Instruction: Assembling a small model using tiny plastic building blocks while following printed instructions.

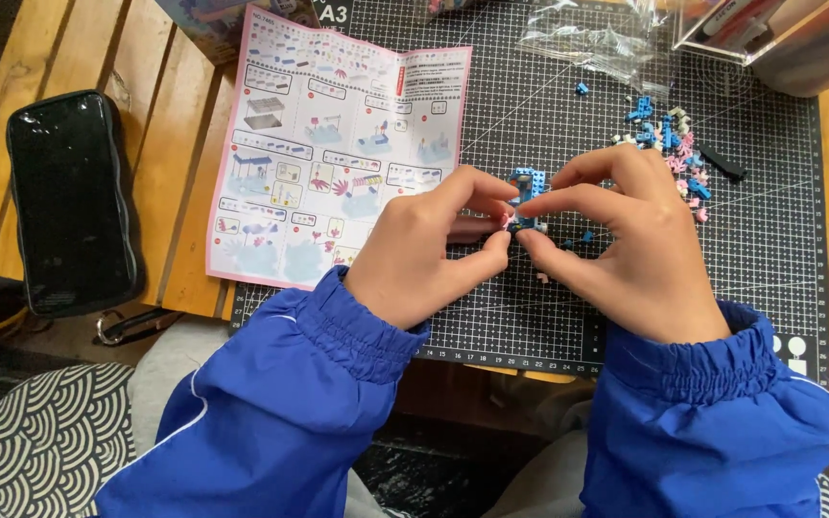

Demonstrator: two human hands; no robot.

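A small blue brick model [526,184] is held between both hands above a dark cutting mat [549,317]. My left hand [424,251] pinches it from the left with thumb and fingers. From the right, my right hand [626,240] grips it with fingertips on its top and lower edge. Both wrists wear blue sleeves. A pink-edged instruction sheet [328,144] lies unfolded to the left of the hands. Loose blue, pink and white small bricks [669,144] are scattered on the mat just beyond my right hand.
A black pouch [69,201] lies on the wooden slat table [170,125] at the left. Clear plastic bags [597,38] and a transparent box [779,38] sit at the mat's far edge. A patterned cushion [40,441] shows at the lower left.
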